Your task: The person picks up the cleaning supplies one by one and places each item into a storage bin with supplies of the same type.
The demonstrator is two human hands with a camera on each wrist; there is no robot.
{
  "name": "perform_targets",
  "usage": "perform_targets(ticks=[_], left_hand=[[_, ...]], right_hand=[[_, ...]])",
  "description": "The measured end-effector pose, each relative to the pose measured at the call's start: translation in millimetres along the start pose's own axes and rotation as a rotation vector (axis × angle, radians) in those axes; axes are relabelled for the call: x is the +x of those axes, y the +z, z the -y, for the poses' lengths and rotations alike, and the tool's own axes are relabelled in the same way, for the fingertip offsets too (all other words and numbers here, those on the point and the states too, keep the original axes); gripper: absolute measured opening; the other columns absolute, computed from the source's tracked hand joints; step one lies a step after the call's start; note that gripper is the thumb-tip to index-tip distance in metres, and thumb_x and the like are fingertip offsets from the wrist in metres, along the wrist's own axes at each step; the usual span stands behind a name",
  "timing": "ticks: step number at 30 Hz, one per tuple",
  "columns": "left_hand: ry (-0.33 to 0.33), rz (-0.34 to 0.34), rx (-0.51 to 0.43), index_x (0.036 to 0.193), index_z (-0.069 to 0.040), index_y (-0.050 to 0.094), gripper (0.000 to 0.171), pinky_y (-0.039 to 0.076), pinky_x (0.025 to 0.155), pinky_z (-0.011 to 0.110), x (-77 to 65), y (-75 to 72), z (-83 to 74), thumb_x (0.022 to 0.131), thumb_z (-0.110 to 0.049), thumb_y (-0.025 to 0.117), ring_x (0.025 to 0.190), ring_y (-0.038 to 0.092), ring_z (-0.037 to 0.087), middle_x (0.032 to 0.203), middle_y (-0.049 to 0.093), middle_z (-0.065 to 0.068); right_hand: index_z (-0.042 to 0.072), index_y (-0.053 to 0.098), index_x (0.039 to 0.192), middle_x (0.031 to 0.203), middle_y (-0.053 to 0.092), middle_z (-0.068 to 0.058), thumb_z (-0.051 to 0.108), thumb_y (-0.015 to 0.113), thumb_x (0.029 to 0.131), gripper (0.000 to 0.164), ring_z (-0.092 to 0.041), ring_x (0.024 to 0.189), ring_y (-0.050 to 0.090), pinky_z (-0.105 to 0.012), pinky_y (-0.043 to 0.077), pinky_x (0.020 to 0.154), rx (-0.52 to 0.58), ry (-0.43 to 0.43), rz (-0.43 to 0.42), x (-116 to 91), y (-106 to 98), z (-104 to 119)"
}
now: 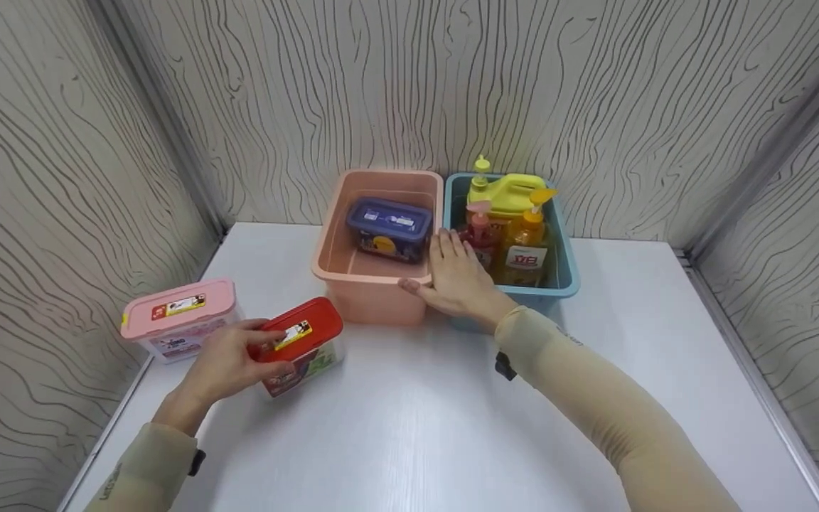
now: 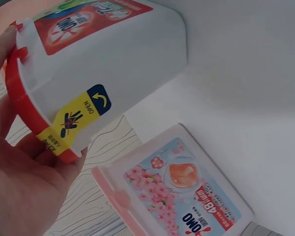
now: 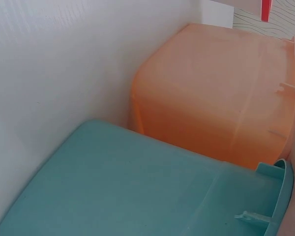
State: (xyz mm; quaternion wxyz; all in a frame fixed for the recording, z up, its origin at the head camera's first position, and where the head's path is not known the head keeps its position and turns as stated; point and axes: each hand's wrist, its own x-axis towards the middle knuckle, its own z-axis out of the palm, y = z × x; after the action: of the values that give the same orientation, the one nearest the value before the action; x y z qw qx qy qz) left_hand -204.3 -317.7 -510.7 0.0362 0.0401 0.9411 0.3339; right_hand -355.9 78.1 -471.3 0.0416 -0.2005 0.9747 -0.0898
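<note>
My left hand [image 1: 228,361] grips a white OMO laundry-capsule tub with a red lid [image 1: 313,323] from its left end, fingers on the lid. A second OMO tub with a pink lid [image 1: 200,302], cherry blossoms on its label, sits left of that hand. The right hand [image 1: 461,277] rests on the right front corner of a pink bin [image 1: 374,295], fingers straight along the shared side, thumb at the front rim. Inside the pink bin lies a dark blue tub [image 1: 392,220]. In the right wrist view, only part of that hand shows beside the bins' rims.
A blue-green bin [image 1: 562,277] stands right beside the pink one. It holds a yellow-handled jug [image 1: 520,188], an orange pump bottle [image 1: 527,238] and a red pump bottle [image 1: 479,235]. Wood-grain patterned walls [image 1: 416,85] enclose the white table [image 1: 409,427] at the back and sides.
</note>
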Motion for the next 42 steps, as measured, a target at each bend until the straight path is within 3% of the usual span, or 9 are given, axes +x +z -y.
perform_targets(ticks=[13,20,32,42], left_hand=[[0.018,-0.049,0.028,0.147,-0.025,0.076,0.067,0.062,0.112,0.064,1.2,4.7,-0.6,0.087,-0.046,0.097,0.147,0.060,0.043,0.161,0.064,0.015],[-0.002,-0.069,-0.013,0.146,-0.024,0.078,0.066,0.062,0.112,0.063,0.9,7.7,-1.1,0.086,-0.044,0.098,0.145,0.061,0.042,0.160,0.065,0.015],[0.046,-0.075,-0.036,0.145,-0.023,0.078,0.062,0.059,0.115,0.066,-2.4,11.2,-3.7,0.088,-0.040,0.096,0.146,0.058,0.040,0.167,0.061,0.015],[0.084,-0.085,-0.045,0.144,-0.023,0.078,0.062,0.063,0.111,0.062,-3.8,4.0,-15.4,0.087,-0.041,0.096,0.142,0.060,0.035,0.164,0.063,0.013]], right_hand=[[0.000,0.008,0.179,0.191,0.003,-0.021,0.099,0.031,0.097,0.131,-0.042,0.179,0.005,-0.057,0.010,0.146,-0.005,0.003,-0.001,0,0,0],[0.001,0.006,0.180,0.191,0.002,-0.020,0.099,0.032,0.096,0.131,-0.041,0.180,0.004,-0.057,0.009,0.146,0.003,0.008,0.006,0,0,1],[-0.002,0.009,0.179,0.190,0.004,-0.023,0.099,0.031,0.097,0.131,-0.043,0.179,0.005,-0.056,0.010,0.146,-0.003,-0.008,-0.013,1,1,0],[0.000,0.007,0.179,0.191,0.002,-0.022,0.098,0.032,0.097,0.131,-0.042,0.179,0.004,-0.056,0.010,0.146,-0.002,0.004,-0.002,1,0,0]])
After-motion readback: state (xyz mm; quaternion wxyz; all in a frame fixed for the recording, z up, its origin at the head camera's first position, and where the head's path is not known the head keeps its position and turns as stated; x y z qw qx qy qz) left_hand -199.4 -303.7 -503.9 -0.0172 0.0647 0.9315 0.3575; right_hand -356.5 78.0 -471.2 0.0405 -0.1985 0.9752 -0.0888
